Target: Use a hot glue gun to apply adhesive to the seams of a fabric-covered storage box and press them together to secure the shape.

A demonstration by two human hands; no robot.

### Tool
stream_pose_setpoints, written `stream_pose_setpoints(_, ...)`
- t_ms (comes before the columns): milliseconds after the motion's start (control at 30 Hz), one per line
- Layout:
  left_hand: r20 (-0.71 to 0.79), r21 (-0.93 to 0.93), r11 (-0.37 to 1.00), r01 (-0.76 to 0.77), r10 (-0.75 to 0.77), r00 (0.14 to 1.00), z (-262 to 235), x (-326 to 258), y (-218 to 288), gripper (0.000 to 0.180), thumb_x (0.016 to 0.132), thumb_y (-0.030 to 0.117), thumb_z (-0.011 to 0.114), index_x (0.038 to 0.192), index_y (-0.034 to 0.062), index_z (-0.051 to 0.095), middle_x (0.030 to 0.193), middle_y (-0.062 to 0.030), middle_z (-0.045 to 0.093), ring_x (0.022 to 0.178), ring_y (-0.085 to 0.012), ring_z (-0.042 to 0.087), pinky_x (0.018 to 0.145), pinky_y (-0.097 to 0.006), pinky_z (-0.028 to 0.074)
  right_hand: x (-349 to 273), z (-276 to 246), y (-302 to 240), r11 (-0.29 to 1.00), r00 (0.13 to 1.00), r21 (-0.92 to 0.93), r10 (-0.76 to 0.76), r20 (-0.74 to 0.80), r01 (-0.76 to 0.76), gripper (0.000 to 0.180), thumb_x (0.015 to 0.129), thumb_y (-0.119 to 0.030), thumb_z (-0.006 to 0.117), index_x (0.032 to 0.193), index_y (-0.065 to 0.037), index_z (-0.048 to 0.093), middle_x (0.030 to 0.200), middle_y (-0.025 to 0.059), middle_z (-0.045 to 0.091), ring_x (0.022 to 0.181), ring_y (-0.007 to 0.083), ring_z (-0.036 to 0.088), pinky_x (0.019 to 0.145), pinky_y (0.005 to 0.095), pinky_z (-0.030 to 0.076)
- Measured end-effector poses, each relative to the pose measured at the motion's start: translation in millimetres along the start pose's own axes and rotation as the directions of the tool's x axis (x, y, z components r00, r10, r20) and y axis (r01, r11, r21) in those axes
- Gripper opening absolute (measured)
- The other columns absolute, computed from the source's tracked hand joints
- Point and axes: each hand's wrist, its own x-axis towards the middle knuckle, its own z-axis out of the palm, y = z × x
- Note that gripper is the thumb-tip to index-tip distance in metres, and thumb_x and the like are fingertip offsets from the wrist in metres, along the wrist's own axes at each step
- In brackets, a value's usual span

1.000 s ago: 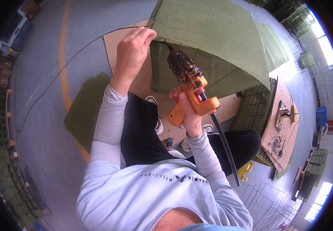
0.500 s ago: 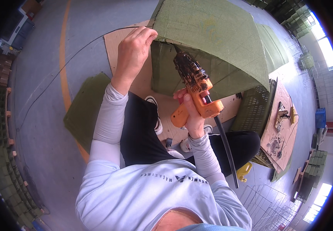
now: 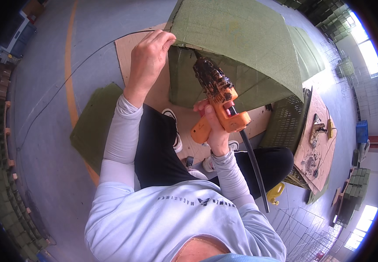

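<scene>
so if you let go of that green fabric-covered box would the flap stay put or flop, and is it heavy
The green fabric-covered box probably handles stiff: its panels keep straight edges and a sharp corner. It looks light for its size, since the left hand steadies it by a fingertip pinch at the corner. The woven cover likely grips rather than slips. The right hand holds the orange glue gun.

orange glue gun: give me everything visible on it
The glue gun has an orange plastic body, its barrel caked in dark burnt residue. The right hand grips its handle. It tilts up and left, its tip at the underside fold of the green fabric panel, contact unclear. A black cord trails from its rear toward the lower right.
</scene>
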Motion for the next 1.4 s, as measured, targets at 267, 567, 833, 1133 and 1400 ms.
stream_pose_setpoints(267,-0.032,0.114,0.990,-0.081,0.085,0.996,1,0,5,0.008,0.083,0.011,0.070,0.090,0.0088,0.066,0.083,-0.0012,0.065,0.079,-0.0204,0.064,0.064,-0.032,0.052,-4,-4,-9,0.999,0.999,0.033,0.007,-0.031,-0.006,0.017,0.094,-0.007,0.057,0.110,-0.002,0.055,0.093,0.0045,0.062,0.089,0.0141,0.059,0.081,0.0293,0.046)
stream_pose_setpoints(567,-0.062,0.092,0.983,-0.156,0.162,0.985,20,5,20,0.007,0.078,0.015,0.074,0.083,0.0114,0.070,0.079,0.0031,0.063,0.076,-0.0152,0.062,0.062,-0.030,0.052,-5,-3,-11,1.000,0.998,0.029,-0.005,-0.056,0.006,0.014,0.094,-0.009,0.057,0.107,-0.002,0.057,0.093,0.0049,0.062,0.088,0.0136,0.059,0.079,0.0287,0.045)
stream_pose_setpoints(833,-0.090,0.089,0.989,-0.116,0.124,0.988,25,7,21,0.005,0.081,0.015,0.072,0.082,0.0108,0.070,0.077,0.0021,0.062,0.075,-0.0166,0.062,0.061,-0.030,0.051,-6,-7,-14,1.000,0.997,0.021,-0.008,-0.076,0.010,0.012,0.093,-0.007,0.056,0.104,-0.002,0.057,0.091,0.0054,0.062,0.086,0.0141,0.058,0.078,0.0291,0.046)
stream_pose_setpoints(1133,-0.084,0.039,0.994,-0.102,0.105,0.991,24,6,26,0.005,0.081,0.008,0.072,0.084,0.0053,0.068,0.078,-0.0027,0.064,0.074,-0.0199,0.063,0.062,-0.031,0.051,-4,0,-9,0.998,0.997,0.067,0.020,-0.073,-0.015,0.014,0.094,-0.007,0.056,0.106,-0.001,0.056,0.090,0.0052,0.061,0.087,0.0145,0.059,0.081,0.0289,0.046)
stream_pose_setpoints(1400,-0.085,0.062,0.989,-0.133,0.137,0.987,24,7,25,0.006,0.080,0.009,0.073,0.084,0.0059,0.069,0.078,-0.0020,0.064,0.074,-0.0192,0.063,0.063,-0.031,0.051,-6,-14,-13,1.000,0.996,0.011,-0.019,-0.084,0.020,0.012,0.093,-0.009,0.058,0.102,-0.001,0.057,0.091,0.0057,0.062,0.086,0.0142,0.058,0.079,0.0288,0.046)
